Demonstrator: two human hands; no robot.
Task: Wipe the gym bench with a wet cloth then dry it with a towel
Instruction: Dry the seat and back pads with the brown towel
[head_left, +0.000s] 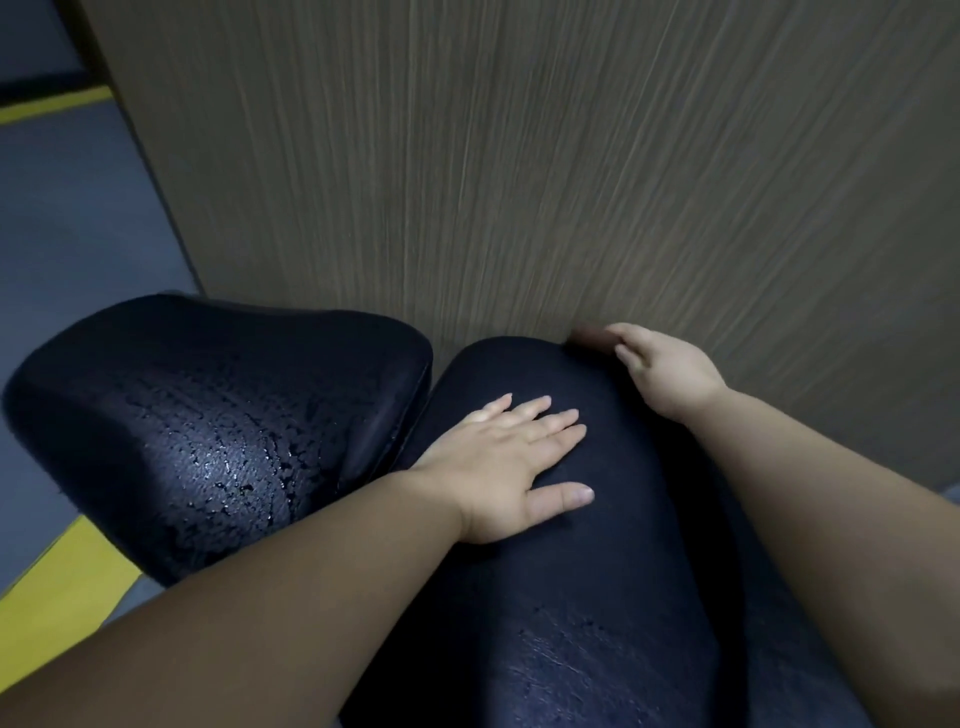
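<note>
the gym bench (597, 545) stood right up against a wooden wall (519, 156). it had two dark pads, a short pad (208, 415) on the left and a long pad (623, 467) under both hands.

the left hand (511, 462) lay flat on the long pad, with its fingers (550, 421) straight and spread apart. it held nothing. the right hand (667, 371) was at the far edge of the long pad, next to the wall. its fingers bent down over that edge. a small blurry pink bit showed just past them, and i could not tell if the hand was holding something.

lots of water drops (244, 462) sat on the short pad, and a wet patch (561, 660) showed on the near end of the long pad. so the wet wipe looked mostly done, and the drying looked not yet done.

no cloth and no towel showed anywhere. the next move would likely need a dry towel in one hand, rubbed over the short pad first, since it was the wettest, then down the long pad.

a grey floor (62, 208) with a yellow stripe (57, 587) lay off to the left.
</note>
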